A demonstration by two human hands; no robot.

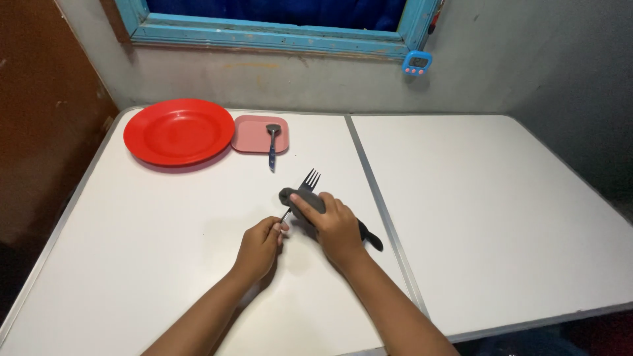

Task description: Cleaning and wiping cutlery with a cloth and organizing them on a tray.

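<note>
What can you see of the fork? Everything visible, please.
The fork looks like grey metal, with its tines pointing away toward the window. It lies low over the white table. The left hand pinches its thin handle end; the right hand presses a dark grey cloth around its middle, hiding the shaft. Only the tines and a bit of handle show.

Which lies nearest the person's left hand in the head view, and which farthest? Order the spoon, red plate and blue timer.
From the left hand:
1. Spoon, straight ahead, its bowl on the pink square dish.
2. Red plate, ahead and to the left.
3. Blue timer, far right, by the window frame.
</note>
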